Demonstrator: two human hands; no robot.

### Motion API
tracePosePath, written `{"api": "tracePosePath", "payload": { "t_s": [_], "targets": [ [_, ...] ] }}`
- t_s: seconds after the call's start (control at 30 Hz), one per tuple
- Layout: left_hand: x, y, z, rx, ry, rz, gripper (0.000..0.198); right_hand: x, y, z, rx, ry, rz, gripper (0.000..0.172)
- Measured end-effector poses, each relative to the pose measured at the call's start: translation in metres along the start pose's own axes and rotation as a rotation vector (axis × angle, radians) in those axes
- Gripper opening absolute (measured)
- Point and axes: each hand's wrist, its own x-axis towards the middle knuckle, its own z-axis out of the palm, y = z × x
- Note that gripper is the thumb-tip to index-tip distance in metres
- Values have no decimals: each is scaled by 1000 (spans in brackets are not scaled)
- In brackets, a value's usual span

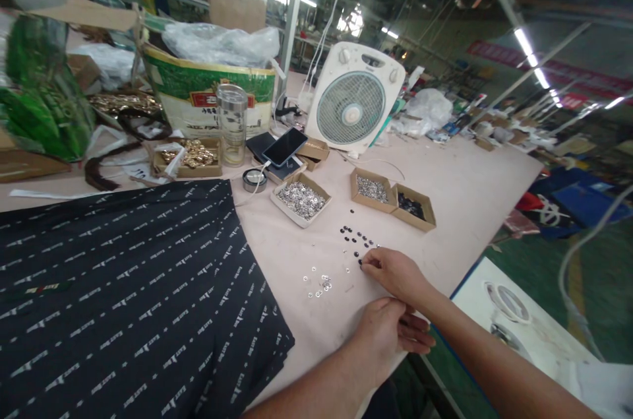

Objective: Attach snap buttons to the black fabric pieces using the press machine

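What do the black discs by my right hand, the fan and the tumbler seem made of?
Black discs: glossy, perhaps plastic or coated metal; some show pale glints. Fan: likely off-white plastic, given its smooth, moulded-looking housing. Tumbler: clear glass or plastic; the background shows through.

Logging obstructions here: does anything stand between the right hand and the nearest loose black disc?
Nothing visible does: the right hand has its fingertips right at that black disc. The left hand is nearer the body, out of the way.
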Motion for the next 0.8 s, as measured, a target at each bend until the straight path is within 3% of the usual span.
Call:
{"api": "tracePosePath", "payload": {
  "t_s": [0.13, 0.33, 0.5, 0.63, 0.8],
  "targets": [
    [3, 1, 2, -19, -11, -13, 25, -2, -3, -1, -57, 50, -10, 8],
    [9, 0, 2, -55, -18, -24, 23, 1, -3, 2, -219, 3, -116, 19],
    [6, 4, 2, -100, 23, -58, 29, -1, 3, -7, -123, 32, -103, 18],
    [7, 5, -4, -246, 43, -75, 48, -23, 13, -25, -1, 109, -49, 21],
    [10, 0, -12, -297, -47, -15, 69, -68, 16, -35, 135, -35, -101, 15]
  ]
}}
